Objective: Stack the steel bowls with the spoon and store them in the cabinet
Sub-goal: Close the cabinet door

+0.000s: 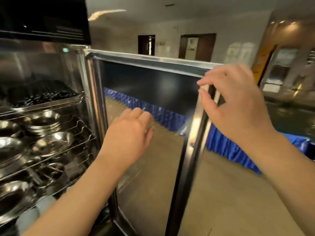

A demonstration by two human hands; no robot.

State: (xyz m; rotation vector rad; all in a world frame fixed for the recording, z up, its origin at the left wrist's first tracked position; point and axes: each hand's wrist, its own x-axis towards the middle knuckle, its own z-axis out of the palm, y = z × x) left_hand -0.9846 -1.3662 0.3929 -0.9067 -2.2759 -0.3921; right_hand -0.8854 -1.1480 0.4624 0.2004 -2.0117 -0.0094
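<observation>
The steel cabinet (81,68) stands at the left with its glass door (144,79) swung open toward me. Several steel bowls (49,143) lie on its wire racks (80,126), one stack higher up (43,121). No spoon can be made out. My left hand (129,133) is open, fingers spread flat against the inner glass of the door. My right hand (233,101) curls around the door's outer edge near its top corner, fingertips pinching the frame.
A dark tray of black items (42,97) fills the upper rack. A black panel (46,17) tops the cabinet. Behind the door runs a blue skirted table (226,147) on a tan floor (230,201). Doorways (197,46) line the far wall.
</observation>
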